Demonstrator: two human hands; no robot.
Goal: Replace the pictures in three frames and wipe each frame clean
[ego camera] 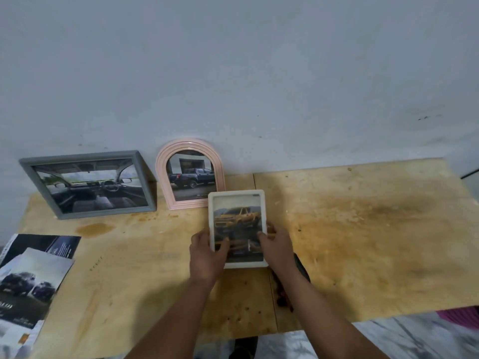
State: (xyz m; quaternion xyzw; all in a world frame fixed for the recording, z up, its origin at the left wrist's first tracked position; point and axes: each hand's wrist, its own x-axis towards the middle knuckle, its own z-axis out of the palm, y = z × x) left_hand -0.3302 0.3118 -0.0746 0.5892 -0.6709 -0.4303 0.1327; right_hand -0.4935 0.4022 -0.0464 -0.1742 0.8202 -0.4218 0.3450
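Three frames: the grey frame (89, 183) and pink arched frame (190, 174) lean on the wall for display; the white frame (237, 224) is gripped at its lower edges by left hand (207, 255) and right hand (278, 248), thumbs across the front, above the counter (363, 229), probably for standing alongside.

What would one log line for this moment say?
hands: left hand and right hand grip white frame | picture: yellow truck | grey frame, pink frame: against wall
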